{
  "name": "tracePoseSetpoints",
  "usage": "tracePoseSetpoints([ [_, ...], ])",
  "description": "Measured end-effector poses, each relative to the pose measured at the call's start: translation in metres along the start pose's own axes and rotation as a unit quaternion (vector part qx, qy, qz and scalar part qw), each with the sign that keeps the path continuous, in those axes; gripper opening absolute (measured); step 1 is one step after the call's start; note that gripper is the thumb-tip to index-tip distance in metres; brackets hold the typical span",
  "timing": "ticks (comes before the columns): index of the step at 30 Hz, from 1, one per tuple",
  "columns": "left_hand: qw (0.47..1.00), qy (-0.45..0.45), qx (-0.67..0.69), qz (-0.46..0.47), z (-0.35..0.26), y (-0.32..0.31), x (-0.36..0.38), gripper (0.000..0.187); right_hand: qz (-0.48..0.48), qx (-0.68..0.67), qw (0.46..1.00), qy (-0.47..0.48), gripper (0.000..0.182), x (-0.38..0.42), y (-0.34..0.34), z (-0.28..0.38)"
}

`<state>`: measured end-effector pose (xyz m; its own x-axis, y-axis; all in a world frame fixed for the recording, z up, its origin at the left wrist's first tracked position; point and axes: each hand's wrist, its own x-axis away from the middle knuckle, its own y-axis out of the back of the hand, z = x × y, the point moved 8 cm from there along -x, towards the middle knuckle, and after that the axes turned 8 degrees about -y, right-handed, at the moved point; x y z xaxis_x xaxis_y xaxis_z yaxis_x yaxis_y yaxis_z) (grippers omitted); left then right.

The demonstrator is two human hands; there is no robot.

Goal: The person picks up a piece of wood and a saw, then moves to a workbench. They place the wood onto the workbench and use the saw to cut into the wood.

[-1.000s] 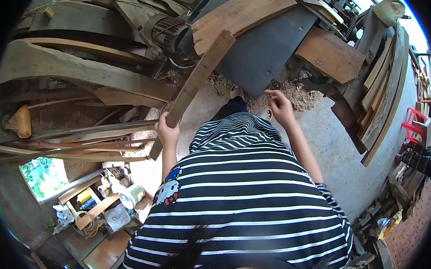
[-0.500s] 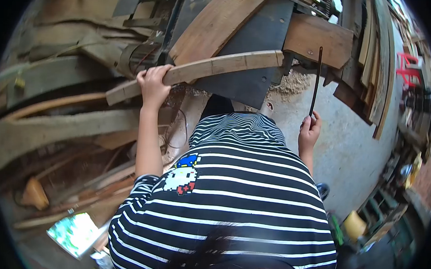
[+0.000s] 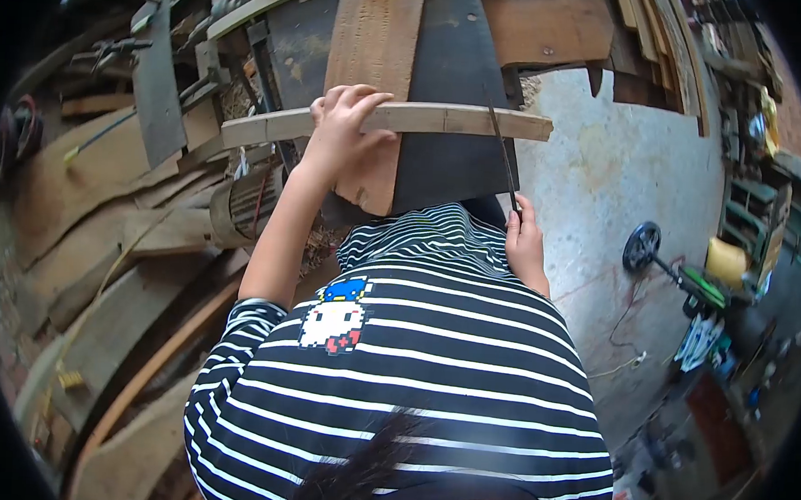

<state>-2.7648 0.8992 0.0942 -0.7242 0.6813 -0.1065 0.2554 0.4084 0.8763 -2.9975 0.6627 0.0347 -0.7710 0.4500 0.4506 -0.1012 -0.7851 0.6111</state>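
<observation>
with the strip (image 3: 444, 119) as our landmark, we see it lying crosswise over the board (image 3: 371, 45) and the dark bench (image 3: 458, 58), gently curved, its right end reaching beyond the bench's right edge. our left hand (image 3: 341, 131) rests on the strip left of its middle, partly open, fingers spread over its top and far side, the thumb stretched apart from them on the near side, above the board. our right hand (image 3: 526, 238) is on the near side of the strip, close to its right end, closed around the lower end of the thin dark tool (image 3: 505, 160). the tool slants up across the strip near that right end; we cannot tell whether the two touch. the board runs beneath the strip, its near end pointing towards our striped shirt (image 3: 432, 342). beyond the strip's right end, on the far side, are the brown panel (image 3: 546, 27) and the stacked planks (image 3: 664, 51). the ribbed motor (image 3: 249, 206) is nearer us than the strip's left end, and the wheel (image 3: 642, 246) is right of the strip, on the floor (image 3: 595, 170)
</observation>
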Motion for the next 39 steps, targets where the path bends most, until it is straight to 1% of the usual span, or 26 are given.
tracePoseSetpoints([
  [1,0.999,-0.033,0.039,-0.013,-0.024,0.021,-0.010,0.046,-0.010,0.001,1.000,-0.011,0.030,0.004,0.000,-0.001],
  [3,0.969,-0.174,0.171,-0.037,-0.099,0.096,-0.025,0.027,-0.028,0.004,0.999,-0.014,0.030,0.007,-0.002,-0.003],
  [4,0.941,-0.258,0.213,-0.047,-0.131,0.129,-0.022,0.030,-0.033,0.010,0.999,-0.008,0.030,0.007,-0.004,-0.005],
  [5,0.901,-0.330,0.273,-0.072,-0.161,0.163,-0.015,0.017,-0.053,-0.002,0.999,0.004,0.031,0.006,-0.004,-0.003],
  [6,0.869,-0.382,0.302,-0.083,-0.182,0.183,-0.007,0.017,-0.071,0.004,0.997,0.000,0.030,0.004,-0.007,-0.005],
  [7,0.850,-0.409,0.320,-0.091,-0.197,0.193,-0.001,0.017,-0.086,0.009,0.996,-0.007,0.030,0.003,-0.011,-0.010],
  [8,0.831,-0.433,0.336,-0.098,-0.213,0.200,0.008,0.017,-0.037,-0.068,0.993,-0.088,0.030,-0.005,-0.022,-0.033],
  [10,0.807,-0.458,0.357,-0.105,-0.236,0.198,0.014,0.017,-0.065,-0.095,0.993,0.009,0.030,-0.004,-0.030,-0.035],
  [12,0.790,-0.476,0.368,-0.121,-0.252,0.199,0.023,0.017,-0.056,0.003,0.996,-0.074,0.031,-0.002,-0.027,-0.018],
  [14,0.776,-0.495,0.372,-0.121,-0.266,0.195,0.030,0.017,-0.055,0.001,0.998,-0.028,0.034,-0.005,-0.033,-0.028],
  [17,0.767,-0.512,0.364,-0.132,-0.285,0.192,0.038,0.018,-0.034,0.011,0.997,-0.064,0.035,-0.006,-0.033,-0.031],
  [19,0.785,-0.502,0.337,-0.135,-0.286,0.182,0.029,0.018,-0.111,0.042,0.992,0.033,0.032,-0.008,-0.035,-0.034],
  [20,0.804,-0.487,0.313,-0.135,-0.286,0.171,0.022,0.019,-0.109,0.038,0.993,0.034,0.032,-0.015,-0.049,-0.058],
  [22,0.855,-0.433,0.258,-0.120,-0.275,0.141,-0.004,0.019,-0.144,-0.054,0.988,0.023,0.032,-0.037,-0.081,-0.132],
  [24,0.927,-0.321,0.187,-0.043,-0.244,0.087,-0.048,0.020,-0.089,0.021,0.994,0.059,0.034,-0.027,-0.058,-0.066],
  [25,0.947,-0.254,0.195,0.013,-0.218,0.055,-0.072,0.025,-0.062,0.056,0.993,0.079,0.034,-0.021,-0.045,-0.030],
  [26,0.961,-0.184,0.195,0.066,-0.190,0.023,-0.093,0.032,-0.060,0.006,0.998,0.028,0.035,-0.015,-0.039,-0.020],
  [27,0.980,-0.156,0.087,0.089,-0.160,-0.012,-0.108,0.029,-0.033,-0.010,0.999,-0.015,0.034,-0.016,-0.044,-0.025],
  [28,0.980,-0.180,-0.016,-0.085,-0.106,-0.068,-0.100,0.015,-0.035,-0.013,0.999,-0.012,0.034,-0.016,-0.045,-0.023],
  [29,0.987,-0.139,-0.073,-0.028,-0.074,-0.103,-0.099,0.022,-0.036,-0.014,0.999,-0.013,0.034,-0.016,-0.046,-0.023],
  [31,0.988,-0.088,-0.113,0.057,-0.043,-0.140,-0.081,0.029,-0.040,-0.024,0.999,-0.017,0.034,-0.016,-0.050,-0.027],
  [32,0.989,-0.078,-0.111,0.064,-0.030,-0.158,-0.072,0.036,-0.044,-0.028,0.998,-0.017,0.034,-0.015,-0.050,-0.026],
  [34,0.989,-0.063,-0.113,0.075,-0.038,-0.152,-0.066,0.040,-0.032,-0.032,0.997,-0.056,0.034,-0.012,-0.052,-0.032],
  [35,0.988,-0.067,-0.115,0.075,-0.041,-0.154,-0.069,0.040,-0.037,-0.027,0.998,-0.044,0.033,-0.010,-0.051,-0.031],
  [37,0.986,-0.009,-0.143,0.084,-0.034,-0.159,-0.071,0.044,-0.037,-0.023,0.998,-0.038,0.033,-0.001,-0.045,-0.025],
  [39,0.984,-0.008,-0.150,0.100,-0.037,-0.158,-0.072,0.042,-0.051,0.010,0.999,-0.005,0.032,0.009,-0.038,-0.015],
])
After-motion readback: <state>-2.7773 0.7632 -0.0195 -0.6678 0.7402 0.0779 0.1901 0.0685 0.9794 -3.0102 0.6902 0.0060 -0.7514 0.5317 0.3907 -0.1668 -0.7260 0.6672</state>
